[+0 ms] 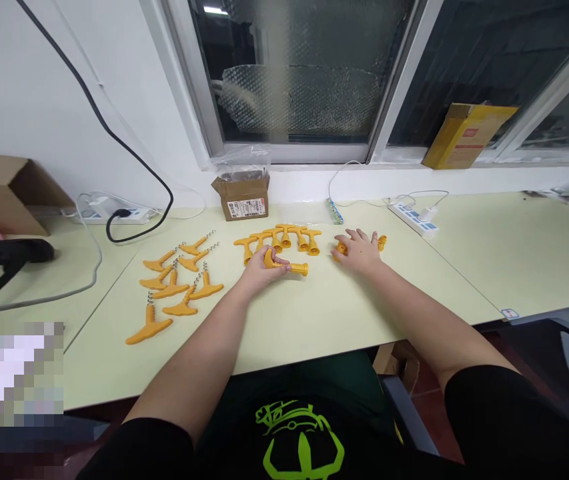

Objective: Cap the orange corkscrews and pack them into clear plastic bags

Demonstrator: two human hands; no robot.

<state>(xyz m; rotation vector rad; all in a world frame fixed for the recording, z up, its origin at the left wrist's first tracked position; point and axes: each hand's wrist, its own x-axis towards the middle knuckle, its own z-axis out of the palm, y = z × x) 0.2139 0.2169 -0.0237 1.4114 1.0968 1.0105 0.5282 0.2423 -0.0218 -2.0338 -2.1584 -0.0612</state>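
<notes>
My left hand (pixel 260 269) is closed around a yellow T-handled corkscrew (pixel 269 259); a yellow tube with a flared end (pixel 299 269) sticks out to the right, and no metal screw shows there. My right hand (pixel 359 251) lies with fingers spread over a few yellow pieces (pixel 382 243), largely covered by it. Between and behind the hands stands a row of several yellow T-shaped pieces with flared round ends (pixel 285 235). Left of my left arm lie several yellow-handled corkscrews (pixel 150 325) with bare metal spirals.
At the wall stands a small open cardboard box (pixel 245 200) with plastic in it. Power strips (pixel 414 219) and cables (pixel 139 157) lie along the back. A larger carton (pixel 4 187) is at far left, a yellow carton (pixel 469 137) on the sill. The table (pixel 294 320) has seams.
</notes>
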